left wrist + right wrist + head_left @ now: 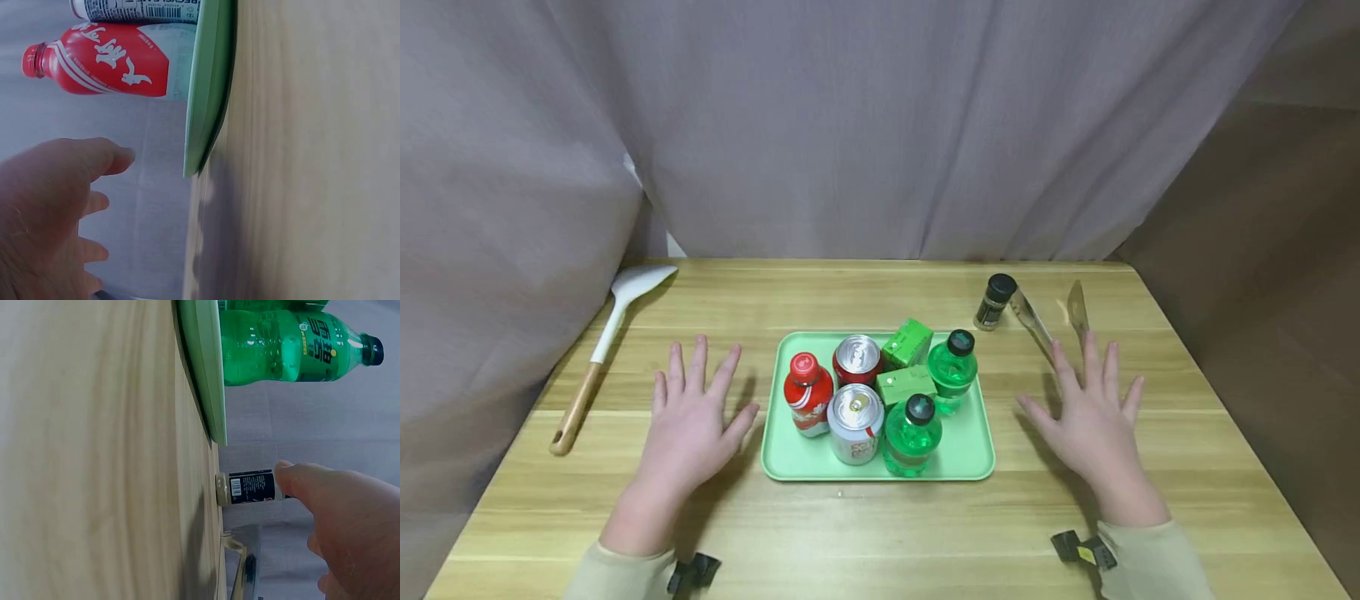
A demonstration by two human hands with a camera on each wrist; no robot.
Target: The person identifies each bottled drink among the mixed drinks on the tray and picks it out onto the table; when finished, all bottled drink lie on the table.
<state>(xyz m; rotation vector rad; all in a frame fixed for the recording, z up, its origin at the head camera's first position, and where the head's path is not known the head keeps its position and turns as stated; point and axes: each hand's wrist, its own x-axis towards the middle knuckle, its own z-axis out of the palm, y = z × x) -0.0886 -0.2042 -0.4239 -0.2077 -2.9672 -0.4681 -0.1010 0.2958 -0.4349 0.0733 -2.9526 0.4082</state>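
A pale green tray (973, 454) sits mid-table, loaded with drinks. On its left stand a red-labelled bottle (809, 400), a dark red can (858, 358) and a silver-white can (855, 425). Two green boxes (908, 343) and two green bottles (913, 437) with black caps fill the right part. My left hand (688, 433), fingers spread and holding nothing, hovers left of the tray, its thumb nearest the red bottle (112, 59). Over the table to the tray's right, my right hand (1093, 425) is also spread with nothing in it. Its thumb overlaps the spice jar (250, 487) in the right wrist view.
A white spatula (610, 333) with a wooden handle lies along the left side. Behind the right hand are the black-capped spice jar (995, 302), metal tongs (1030, 321) and a wide blade-like utensil (1077, 310). Grey curtain (820, 133) hangs at the back edge.
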